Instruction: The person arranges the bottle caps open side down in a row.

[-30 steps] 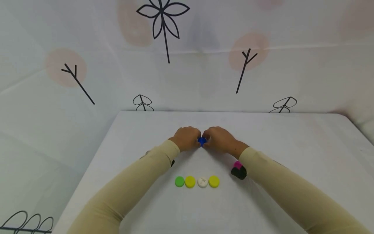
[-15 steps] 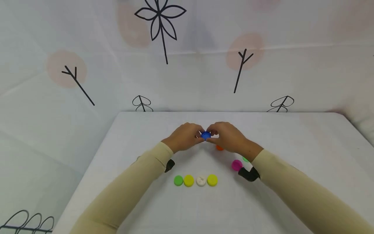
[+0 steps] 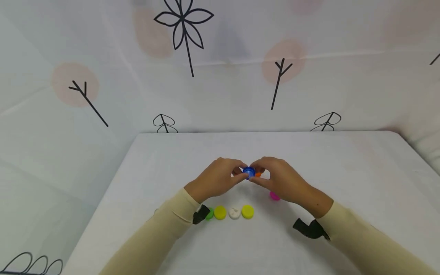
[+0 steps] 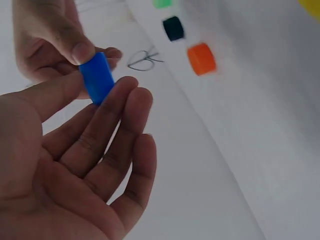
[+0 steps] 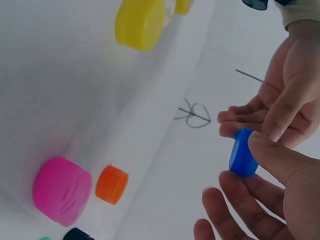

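Both hands hold one blue bottle cap [image 3: 249, 172] between them, raised off the table, its hollow side toward the head camera. My left hand [image 3: 220, 177] pinches it from the left with thumb and forefinger; the other fingers are loosely bent in the left wrist view. From the right, my right hand [image 3: 283, 179] pinches the same cap between thumb and fingers. In the right wrist view the blue cap [image 5: 243, 152] shows edge-on between the hands. An orange cap [image 3: 258, 174] is partly hidden by the right hand's fingers, and a pink cap [image 3: 274, 196] by that hand.
On the white table [image 3: 220, 248], a green cap [image 3: 209, 213], a yellow cap [image 3: 220, 212], a white cap [image 3: 235, 213] and another yellow cap [image 3: 248, 211] form a row nearer the body. A dark cap [image 4: 173, 28] and light green cap [image 4: 162, 3] stand beyond the orange one.
Both hands have lifted the blue cap from near the tabletop and brought it closer and slightly right. Its hollow side has turned toward the head camera.
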Motion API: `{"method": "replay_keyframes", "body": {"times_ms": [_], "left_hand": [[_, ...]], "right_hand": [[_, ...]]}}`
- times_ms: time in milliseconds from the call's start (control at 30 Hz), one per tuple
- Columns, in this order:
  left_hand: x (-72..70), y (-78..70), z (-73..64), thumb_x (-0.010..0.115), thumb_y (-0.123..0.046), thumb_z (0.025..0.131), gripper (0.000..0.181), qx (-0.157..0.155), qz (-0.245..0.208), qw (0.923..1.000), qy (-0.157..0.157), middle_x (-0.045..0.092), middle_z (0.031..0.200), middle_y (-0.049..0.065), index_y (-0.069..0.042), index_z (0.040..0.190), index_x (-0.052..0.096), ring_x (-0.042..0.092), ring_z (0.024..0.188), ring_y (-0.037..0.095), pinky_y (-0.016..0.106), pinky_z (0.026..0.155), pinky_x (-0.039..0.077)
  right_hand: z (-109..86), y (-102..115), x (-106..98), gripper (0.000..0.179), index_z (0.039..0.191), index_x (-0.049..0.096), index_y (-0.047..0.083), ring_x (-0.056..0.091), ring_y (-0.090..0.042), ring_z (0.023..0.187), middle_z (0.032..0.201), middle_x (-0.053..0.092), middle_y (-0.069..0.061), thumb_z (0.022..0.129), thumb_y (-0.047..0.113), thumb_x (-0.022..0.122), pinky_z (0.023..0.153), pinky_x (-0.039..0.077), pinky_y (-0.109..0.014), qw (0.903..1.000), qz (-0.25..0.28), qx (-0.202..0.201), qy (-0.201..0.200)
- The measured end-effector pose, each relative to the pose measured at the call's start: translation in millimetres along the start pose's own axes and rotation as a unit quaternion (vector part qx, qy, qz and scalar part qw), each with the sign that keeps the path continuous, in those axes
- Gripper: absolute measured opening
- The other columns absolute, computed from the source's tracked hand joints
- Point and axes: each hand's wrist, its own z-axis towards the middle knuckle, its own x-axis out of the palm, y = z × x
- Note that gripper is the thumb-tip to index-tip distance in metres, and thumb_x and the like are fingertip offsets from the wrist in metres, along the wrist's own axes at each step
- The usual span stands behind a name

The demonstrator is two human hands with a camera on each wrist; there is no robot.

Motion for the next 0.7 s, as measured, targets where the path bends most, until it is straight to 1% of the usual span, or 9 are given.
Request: {"method": "replay_keyframes", "body": {"times_ms": [200, 333, 433, 567, 700], "left_hand": [[16.6, -10.9, -17.1, 0.064, -0.034, 0.098, 0.033, 0.014, -0.007, 0.9998, -0.01, 0.075, 0.1, -0.008, -0.015, 0.125, 0.069, 0.066, 0.091, 0.002, 0.02, 0.081, 0.053], [28.3, -16.6, -25.1, 0.066, -0.032, 0.097, 0.032, 0.021, -0.006, 0.9995, -0.022, 0.076, 0.1, -0.006, -0.014, 0.124, 0.069, 0.068, 0.091, 0.003, 0.02, 0.081, 0.053], [35.9, -19.3, -30.1, 0.068, -0.032, 0.096, 0.033, 0.021, 0.008, 0.9993, -0.032, 0.077, 0.099, -0.006, -0.014, 0.124, 0.07, 0.069, 0.091, 0.004, 0.021, 0.081, 0.053], [42.8, -21.6, -33.6, 0.068, -0.032, 0.096, 0.035, 0.026, 0.028, 0.9984, -0.042, 0.077, 0.1, -0.006, -0.013, 0.125, 0.07, 0.069, 0.092, 0.004, 0.022, 0.082, 0.053], [45.7, -23.1, -32.3, 0.067, -0.033, 0.096, 0.035, 0.037, 0.03, 0.9977, -0.048, 0.077, 0.1, -0.006, -0.012, 0.124, 0.07, 0.069, 0.091, 0.003, 0.019, 0.08, 0.053]], "right_hand": [[-29.9, 1.6, 2.5, 0.028, 0.11, 0.073, 0.014, 0.063, -0.016, 0.09, 0.092, 0.069, 0.008, 0.084, 0.02, 0.081, 0.079, 0.057, -0.036, 0.9995, 0.005, -0.012, -0.028], [-45.5, 1.1, 7.0, 0.03, 0.111, 0.072, 0.014, 0.064, -0.016, 0.09, 0.094, 0.069, 0.008, 0.084, 0.019, 0.082, 0.078, 0.059, -0.035, 0.9994, 0.012, -0.001, -0.034], [-53.0, 1.2, 11.1, 0.031, 0.112, 0.072, 0.014, 0.065, -0.014, 0.09, 0.094, 0.068, 0.008, 0.083, 0.021, 0.082, 0.077, 0.059, -0.032, 0.9994, 0.014, 0.014, -0.029], [-57.5, 0.5, 13.1, 0.033, 0.113, 0.071, 0.015, 0.064, -0.01, 0.088, 0.093, 0.068, 0.01, 0.083, 0.023, 0.082, 0.075, 0.058, -0.024, 0.9993, 0.012, 0.029, -0.02], [-59.7, -2.8, 10.7, 0.031, 0.112, 0.071, 0.015, 0.063, -0.003, 0.083, 0.09, 0.069, 0.013, 0.083, 0.02, 0.082, 0.073, 0.056, -0.021, 0.9994, 0.022, 0.017, -0.022]]}}
